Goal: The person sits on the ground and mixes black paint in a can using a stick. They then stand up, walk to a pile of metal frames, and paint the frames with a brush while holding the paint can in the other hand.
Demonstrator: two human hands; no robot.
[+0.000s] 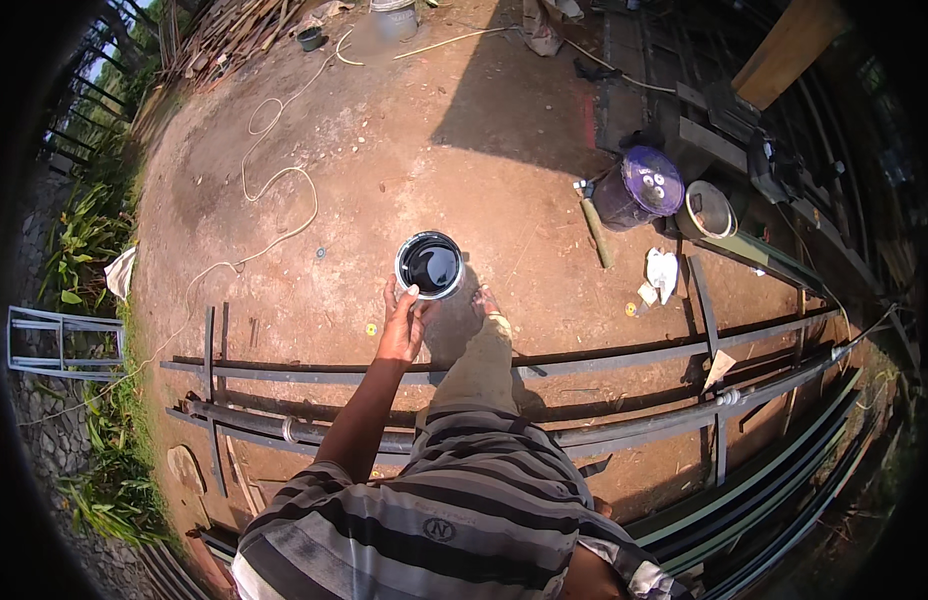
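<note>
My left hand (404,325) is closed on the near rim and side of a round paint can (400,262), thumb over the edge. Glossy black liquid, likely paint, shows inside the can, with light reflected on its surface. The can is held out over the dirt ground, just left of my bare foot (487,302). Only part of my right arm appears at the lower edge; the right hand is out of sight.
Dark metal bars (624,358) and pipes lie crosswise around my legs. To the right stand a purple-lidded bucket (652,183) and a pale bucket (708,210). A hose or cable (284,235) winds across the ground at left. Boards (224,45) are piled far left.
</note>
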